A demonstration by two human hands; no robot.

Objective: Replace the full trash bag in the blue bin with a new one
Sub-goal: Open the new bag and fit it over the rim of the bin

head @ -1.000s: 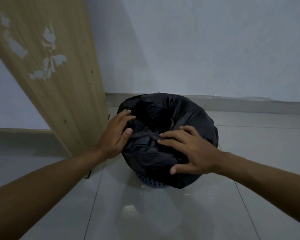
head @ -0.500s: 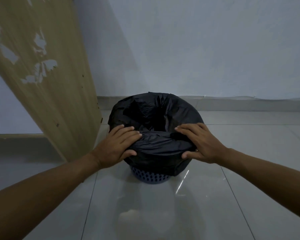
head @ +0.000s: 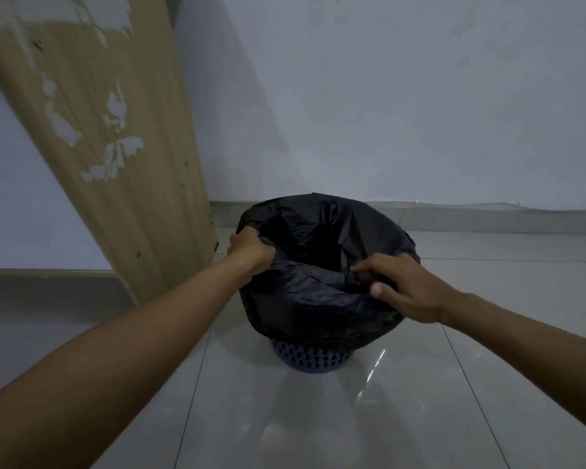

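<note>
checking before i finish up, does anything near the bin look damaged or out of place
The wooden panel left of the blue bin is damaged: pale patches show where its surface has flaked off. The black bag drapes crumpled over the bin; nothing spilled on the floor.

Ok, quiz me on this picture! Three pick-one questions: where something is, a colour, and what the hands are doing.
1. Where is the wooden board? A) left of the bin B) right of it C) inside it
2. What colour is the bag? A) black B) white C) green
3. The left hand and right hand are: A) hanging free B) gripping the bag C) holding a broom
Answers: 1 A, the board stands at the bin's left. 2 A, the plastic is black. 3 B, both pinch its edge.
</note>
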